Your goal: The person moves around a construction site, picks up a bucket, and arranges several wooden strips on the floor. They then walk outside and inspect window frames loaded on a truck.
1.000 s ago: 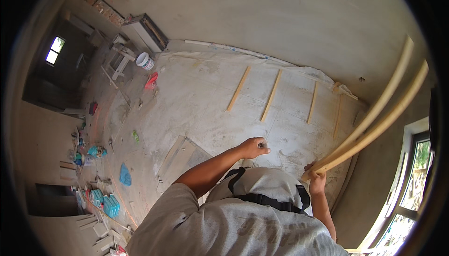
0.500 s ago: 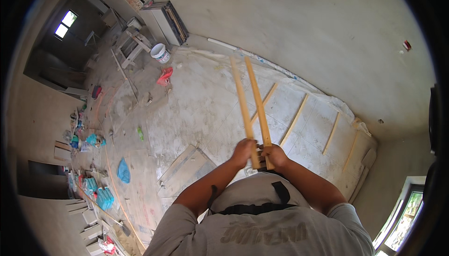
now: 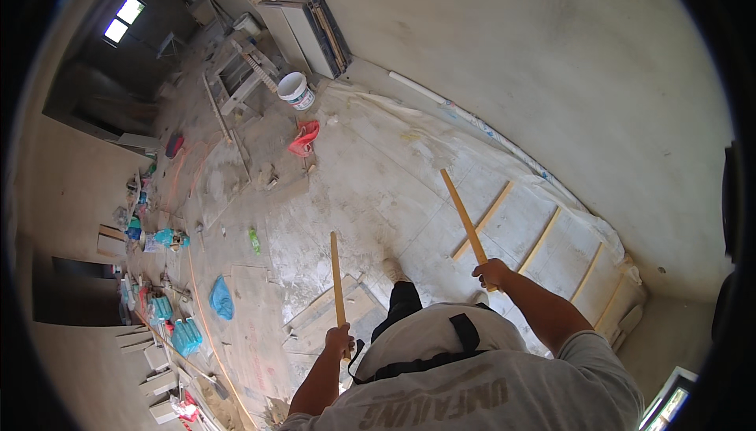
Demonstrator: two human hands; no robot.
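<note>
while the left hand (image 3: 339,341) grips one stick (image 3: 338,281), the right hand (image 3: 492,273) grips another stick (image 3: 464,217), more sticks (image 3: 540,239) on the floor (image 3: 370,195)

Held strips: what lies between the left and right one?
In the head view, pale floor, part of a board, the left shoe and a dark trouser leg show between the left strip and right strip.

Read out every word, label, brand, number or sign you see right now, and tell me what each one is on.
Grey shirt: large brown capital letters, readable, but I don't copy out printed wording.
White bucket: coloured print on its side, too small to read.
White tube: blue marks; too small to tell whether they are words.
I make out no other readable text.
</note>
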